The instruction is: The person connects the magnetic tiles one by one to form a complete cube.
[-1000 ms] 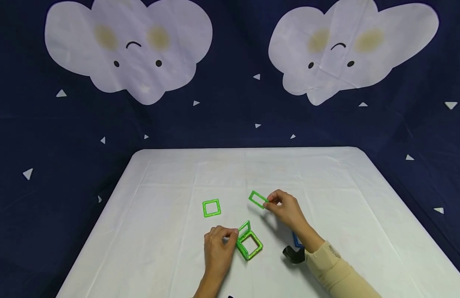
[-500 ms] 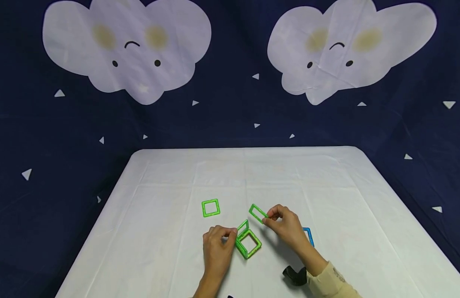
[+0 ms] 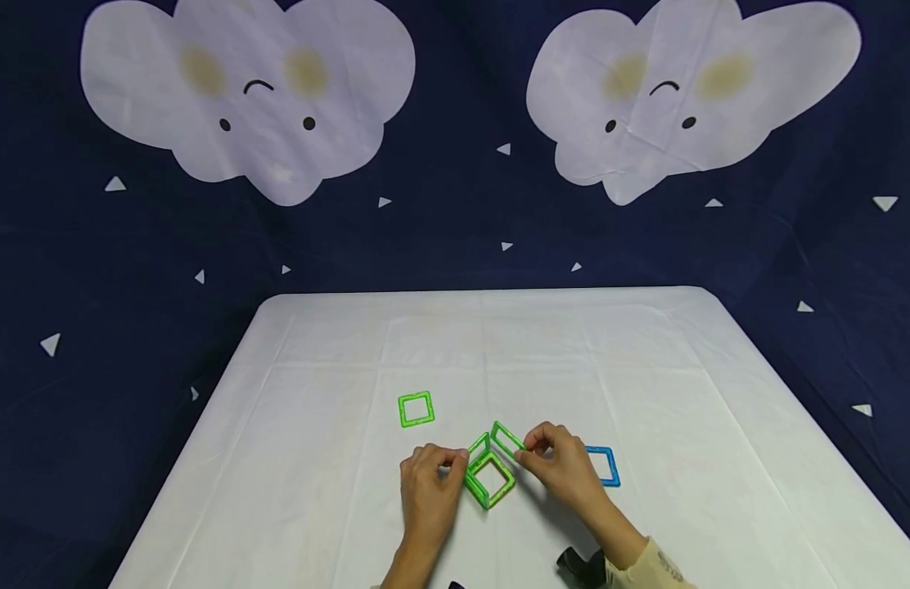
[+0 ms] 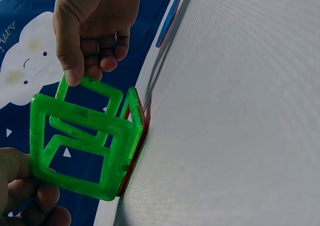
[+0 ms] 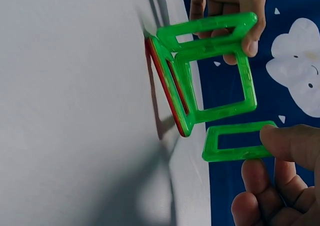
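A green magnetic-tile build [image 3: 503, 492] stands on the table, with two upright square frames on a flat one. In the right wrist view the base shows a red layer [image 5: 167, 88] underneath. My left hand [image 3: 430, 493] pinches the upper left corner of the upright frames between thumb and fingers. My right hand [image 3: 561, 465] pinches a single green square magnetic tile [image 5: 240, 153] by one edge. That tile is tilted, close to the build's far right side; the right wrist view shows a narrow gap between them.
Another green square tile [image 3: 418, 422] lies flat behind the build. A blue tile [image 3: 614, 469] lies to the right, partly covered by the right hand. A black object [image 3: 582, 568] sits by the right sleeve. White cloth covers the table [image 3: 315, 458]; a dark cloud-print backdrop [image 3: 455, 229] hangs behind.
My right hand has come down and nearer to the build with its green tile, uncovering more of the blue tile. The left hand keeps its hold in nearly the same place.
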### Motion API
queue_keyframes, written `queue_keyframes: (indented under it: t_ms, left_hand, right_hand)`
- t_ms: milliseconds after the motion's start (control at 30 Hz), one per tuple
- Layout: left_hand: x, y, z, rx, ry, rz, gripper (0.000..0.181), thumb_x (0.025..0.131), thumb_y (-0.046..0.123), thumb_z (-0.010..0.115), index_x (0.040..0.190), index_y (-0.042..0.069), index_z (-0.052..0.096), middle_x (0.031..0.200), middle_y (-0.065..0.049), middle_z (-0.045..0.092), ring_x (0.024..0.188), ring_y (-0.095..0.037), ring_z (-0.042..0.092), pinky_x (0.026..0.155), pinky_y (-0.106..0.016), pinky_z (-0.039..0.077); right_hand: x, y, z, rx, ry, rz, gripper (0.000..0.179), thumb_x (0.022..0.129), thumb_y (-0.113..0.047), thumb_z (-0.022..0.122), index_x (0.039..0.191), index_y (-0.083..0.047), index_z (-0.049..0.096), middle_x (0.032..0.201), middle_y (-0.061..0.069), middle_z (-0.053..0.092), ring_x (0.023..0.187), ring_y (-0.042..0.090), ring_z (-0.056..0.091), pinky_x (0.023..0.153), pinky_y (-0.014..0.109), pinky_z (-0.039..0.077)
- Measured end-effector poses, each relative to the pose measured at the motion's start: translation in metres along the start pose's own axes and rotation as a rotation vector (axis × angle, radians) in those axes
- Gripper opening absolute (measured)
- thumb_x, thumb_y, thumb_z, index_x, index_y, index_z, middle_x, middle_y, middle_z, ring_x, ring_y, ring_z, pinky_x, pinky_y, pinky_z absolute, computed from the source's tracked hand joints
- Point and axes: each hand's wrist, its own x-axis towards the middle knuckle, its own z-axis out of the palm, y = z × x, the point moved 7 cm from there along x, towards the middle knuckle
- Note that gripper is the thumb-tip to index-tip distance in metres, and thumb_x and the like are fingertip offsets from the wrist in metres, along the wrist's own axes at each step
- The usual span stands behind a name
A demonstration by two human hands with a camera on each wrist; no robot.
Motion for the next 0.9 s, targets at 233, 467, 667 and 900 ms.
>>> queue_keyframes:
  t_ms: [233,467,667,900]
  left_hand:
    - [0.000,0.001,0.000,0.010,0.003,0.010,0.010,0.072,0.015,0.078,0.065,0.017,0.071,0.064,0.009,0.063,0.063,-0.005,0.051,0.072,-0.029,0.037]
    - [0.000,0.002,0.000,0.014,-0.002,0.006,0.012,0.073,0.016,0.078,0.064,0.017,0.070,0.064,0.009,0.063,0.063,-0.006,0.051,0.072,-0.029,0.036]
    - [0.000,0.002,0.000,0.031,-0.003,0.016,0.010,0.074,0.015,0.076,0.066,0.017,0.071,0.066,0.009,0.063,0.065,-0.006,0.052,0.072,-0.030,0.036]
    - [0.000,0.003,-0.001,0.043,0.003,0.019,0.009,0.074,0.014,0.075,0.067,0.017,0.071,0.066,0.009,0.063,0.066,-0.007,0.052,0.072,-0.029,0.035]
  right_hand:
    - [-0.009,-0.004,0.002,-0.018,0.021,-0.038,0.019,0.072,-0.013,0.079,0.075,-0.018,0.061,0.071,-0.005,0.057,0.071,0.012,0.049,0.063,0.022,0.035]
    - [-0.014,-0.009,0.005,-0.033,0.066,-0.111,0.026,0.067,-0.011,0.082,0.071,-0.023,0.060,0.068,-0.011,0.055,0.070,0.007,0.050,0.065,0.022,0.037]
    - [-0.017,-0.013,0.009,-0.084,0.085,-0.149,0.028,0.065,-0.012,0.083,0.068,-0.025,0.058,0.066,-0.015,0.055,0.068,0.004,0.048,0.071,0.026,0.033]
    - [-0.017,-0.014,0.010,-0.115,0.110,-0.173,0.030,0.063,-0.013,0.084,0.067,-0.026,0.057,0.066,-0.014,0.055,0.067,0.002,0.047,0.069,0.025,0.032]
